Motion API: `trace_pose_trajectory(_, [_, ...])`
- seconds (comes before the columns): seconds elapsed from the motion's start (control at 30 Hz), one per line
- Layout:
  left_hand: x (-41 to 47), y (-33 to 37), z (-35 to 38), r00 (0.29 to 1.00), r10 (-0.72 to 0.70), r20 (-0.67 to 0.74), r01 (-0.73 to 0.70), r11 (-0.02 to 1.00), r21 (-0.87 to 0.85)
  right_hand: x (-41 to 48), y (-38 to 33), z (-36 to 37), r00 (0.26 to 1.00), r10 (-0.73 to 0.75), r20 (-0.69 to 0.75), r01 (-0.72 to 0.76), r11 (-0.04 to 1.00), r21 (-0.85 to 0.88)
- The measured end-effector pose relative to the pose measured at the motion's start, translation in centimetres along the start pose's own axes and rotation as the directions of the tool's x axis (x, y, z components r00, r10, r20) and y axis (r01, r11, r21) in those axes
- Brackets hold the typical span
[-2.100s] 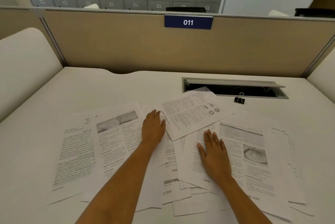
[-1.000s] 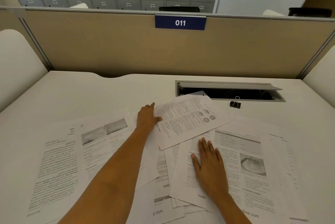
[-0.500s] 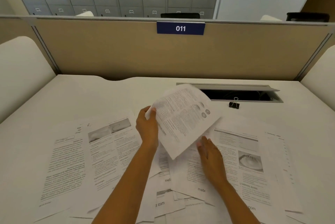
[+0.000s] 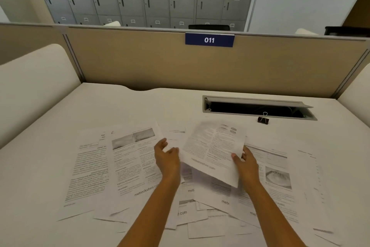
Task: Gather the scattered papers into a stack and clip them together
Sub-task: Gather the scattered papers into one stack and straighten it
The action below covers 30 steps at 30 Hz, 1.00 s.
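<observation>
Two bare forearms, hands [image 4: 167, 158] uncovered, seemingly no sleeves, rings

Printed papers [image 4: 128, 166] scattered overlapping; black binder clip [image 4: 263, 119] upright beyond.

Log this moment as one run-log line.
right hand: holds lifted sheet | left hand: open beside it | binder clip: untouched on desk

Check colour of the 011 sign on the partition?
The 011 sign is dark blue with white numerals, clearest in the head view, the only one here.
</observation>
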<state>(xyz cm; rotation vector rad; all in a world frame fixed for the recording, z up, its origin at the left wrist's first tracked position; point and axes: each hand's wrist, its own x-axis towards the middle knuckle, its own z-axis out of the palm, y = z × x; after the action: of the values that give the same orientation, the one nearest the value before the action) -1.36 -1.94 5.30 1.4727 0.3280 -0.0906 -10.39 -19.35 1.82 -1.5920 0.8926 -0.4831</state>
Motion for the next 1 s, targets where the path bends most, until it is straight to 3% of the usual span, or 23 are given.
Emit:
trace_pose_trajectory(0.1, [3.0, 0.9, -2.4, 0.983, 0.173, -0.065, -0.161, 0.974, 0.160, 0.3, 0.7, -0.8, 0.998, -0.056, 0.009, 0.056, 0.984, -0.172])
trace_pose_trajectory(0.17, [5.2, 1.0, -4.4, 0.947, 0.304, -0.101, -0.247, 0.893, 0.376, 0.3, 1.1, -1.1, 0.997, -0.074, 0.023, 0.077, 0.972, -0.222])
trace_pose_trajectory(0.23, [7.1, 0.9, -6.6, 0.928, 0.322, -0.187, -0.145, 0.775, 0.615, 0.2, 1.4, -1.2, 0.995, -0.095, 0.037, 0.101, 0.966, -0.239])
trace_pose_trajectory(0.3, [8.5, 0.9, -8.5, 0.934, 0.219, -0.283, 0.050, 0.704, 0.709, 0.0, 1.5, -1.2, 0.992, -0.114, 0.045, 0.122, 0.963, -0.239])
trace_pose_trajectory(0.43, [9.6, 1.4, -10.8, 0.940, -0.064, -0.336, 0.300, 0.624, 0.721, -0.1, 1.8, -1.4, 0.987, -0.147, 0.065, 0.159, 0.952, -0.263])
trace_pose_trajectory(0.6, [9.9, 1.9, -11.3, 0.947, -0.128, -0.295, 0.306, 0.643, 0.703, -0.2, 2.0, -1.7, 0.982, -0.162, 0.098, 0.182, 0.951, -0.248])
trace_pose_trajectory(0.77, [8.9, 2.9, -11.9, 0.989, 0.026, -0.143, 0.067, 0.791, 0.608, -0.2, 2.4, -2.1, 0.977, -0.171, 0.125, 0.196, 0.952, -0.233])
trace_pose_trajectory(0.9, [6.6, 7.5, -10.9, 0.966, 0.252, -0.061, -0.183, 0.828, 0.530, -0.3, 2.6, -2.1, 0.977, -0.166, 0.133, 0.194, 0.950, -0.246])
trace_pose_trajectory(1.0, [5.6, 10.4, -9.4, 0.955, 0.296, 0.028, -0.281, 0.866, 0.415, -0.2, 2.9, -2.0, 0.975, -0.176, 0.137, 0.207, 0.943, -0.262])
